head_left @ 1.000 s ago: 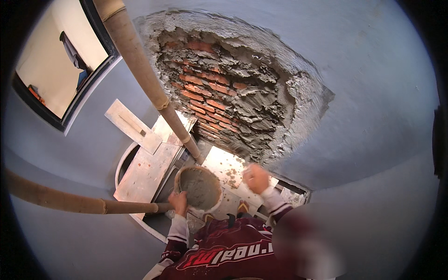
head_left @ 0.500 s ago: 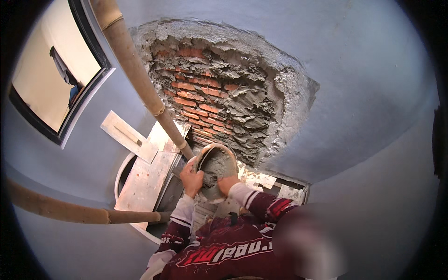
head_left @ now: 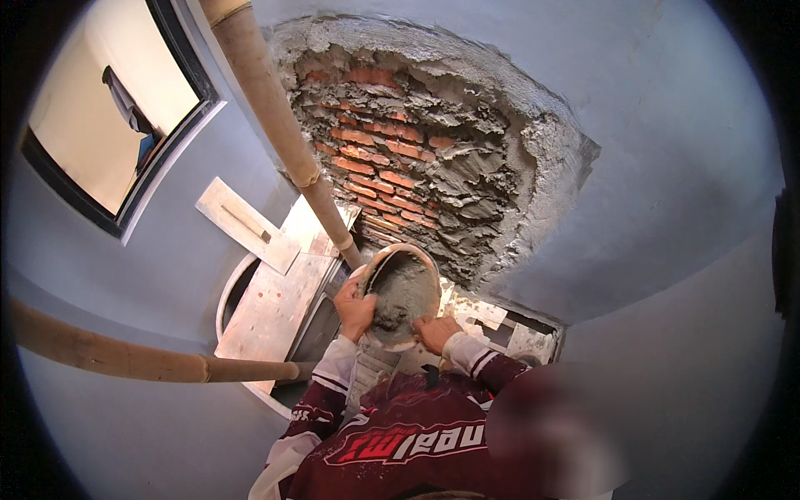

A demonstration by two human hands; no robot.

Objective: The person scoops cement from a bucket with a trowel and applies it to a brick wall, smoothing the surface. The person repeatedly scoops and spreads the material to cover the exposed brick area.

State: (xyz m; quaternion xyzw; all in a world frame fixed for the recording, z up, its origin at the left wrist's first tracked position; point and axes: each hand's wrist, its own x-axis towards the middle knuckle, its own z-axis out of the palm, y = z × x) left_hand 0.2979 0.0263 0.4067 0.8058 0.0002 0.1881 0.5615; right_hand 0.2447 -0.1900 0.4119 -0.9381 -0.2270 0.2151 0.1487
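Note:
Neither of my hands is in view. Below me a co-worker in a maroon jersey (head_left: 400, 433) holds up a round pan (head_left: 402, 292) full of wet grey mortar. One of their hands (head_left: 357, 307) grips the pan's left rim and the other hand (head_left: 433, 332) supports it from underneath. The pan sits just below a big broken patch in the blue-grey plaster wall, where red bricks (head_left: 392, 154) show with rough grey mortar thrown over them.
A slanted wooden pole (head_left: 275, 125) crosses in front of the wall, and a second pole (head_left: 125, 358) runs along the lower left. A window (head_left: 108, 125) is at upper left. A flat board (head_left: 271, 304) and a plastering float (head_left: 246, 223) lie over a white tub rim (head_left: 223, 296).
The co-worker has lifted the mortar pan upward, closer to the brick patch and to me. Both their hands have stayed on it.

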